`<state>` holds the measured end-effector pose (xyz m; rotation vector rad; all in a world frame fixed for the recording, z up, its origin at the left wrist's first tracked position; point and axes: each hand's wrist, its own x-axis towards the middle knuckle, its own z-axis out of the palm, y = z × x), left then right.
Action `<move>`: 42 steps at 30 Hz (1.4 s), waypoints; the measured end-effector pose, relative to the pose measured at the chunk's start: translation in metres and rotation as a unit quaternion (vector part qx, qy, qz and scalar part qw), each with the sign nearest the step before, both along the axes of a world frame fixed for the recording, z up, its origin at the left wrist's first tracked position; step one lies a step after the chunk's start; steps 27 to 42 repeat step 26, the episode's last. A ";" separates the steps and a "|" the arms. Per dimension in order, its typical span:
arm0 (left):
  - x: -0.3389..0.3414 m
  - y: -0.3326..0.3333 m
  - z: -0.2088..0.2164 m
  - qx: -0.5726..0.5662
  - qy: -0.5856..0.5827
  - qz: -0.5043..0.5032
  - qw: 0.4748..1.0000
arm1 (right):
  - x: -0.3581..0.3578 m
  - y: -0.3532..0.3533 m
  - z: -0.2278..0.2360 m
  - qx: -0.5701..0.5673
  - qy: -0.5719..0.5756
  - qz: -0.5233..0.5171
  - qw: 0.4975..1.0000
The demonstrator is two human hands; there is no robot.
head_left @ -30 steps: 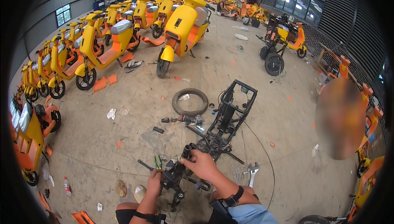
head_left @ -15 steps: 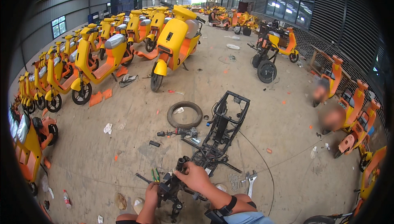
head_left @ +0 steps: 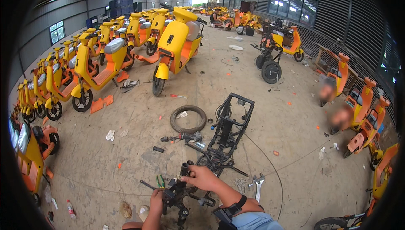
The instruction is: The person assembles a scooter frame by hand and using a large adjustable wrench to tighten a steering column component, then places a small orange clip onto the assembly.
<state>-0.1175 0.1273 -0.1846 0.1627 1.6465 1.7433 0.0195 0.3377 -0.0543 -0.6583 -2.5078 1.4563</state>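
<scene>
A stripped black scooter frame (head_left: 230, 133) lies along the floor in front of me, its front end between my arms. My right hand (head_left: 203, 178) is closed around the neck just below the upright steering tube (head_left: 184, 169). My left hand (head_left: 156, 200) has its fingers bent and pressed to the side of a black box-shaped bracket (head_left: 169, 193) on the front end; its fingertips are partly hidden. Green-handled pliers (head_left: 160, 181) and a dark rod-like tool (head_left: 147, 184) lie just beyond the left hand. An adjustable wrench (head_left: 259, 186) rests right of my right forearm, by a small chain (head_left: 240, 184).
A loose tyre (head_left: 188, 130), a power tool (head_left: 185, 137) and a short black cylinder (head_left: 158, 149) lie left of the frame. Yellow-orange scooters (head_left: 175, 40) stand in rows on the left, more along the right wall. A long cable (head_left: 272, 162) curves over the floor.
The view has shifted slightly. Both hands keep their places on the front end of the scooter frame, with little visible movement.
</scene>
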 end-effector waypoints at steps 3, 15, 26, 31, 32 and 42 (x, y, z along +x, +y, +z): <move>0.002 0.000 0.005 0.007 -0.002 -0.003 1.000 | 0.000 -0.006 -0.003 0.045 -0.008 -0.031 0.998; -0.004 -0.002 -0.010 -0.012 0.013 -0.015 1.000 | -0.001 -0.026 0.006 0.061 0.007 -0.105 0.993; -0.010 -0.008 -0.025 -0.017 0.007 -0.038 0.999 | -0.001 -0.009 0.002 0.018 -0.027 -0.032 0.999; -0.010 -0.008 -0.025 -0.017 0.007 -0.038 0.999 | -0.001 -0.009 0.002 0.018 -0.027 -0.032 0.999; -0.010 -0.008 -0.025 -0.017 0.007 -0.038 0.999 | -0.001 -0.009 0.002 0.018 -0.027 -0.032 0.999; -0.010 -0.008 -0.025 -0.017 0.007 -0.038 0.999 | -0.001 -0.009 0.002 0.018 -0.027 -0.032 0.999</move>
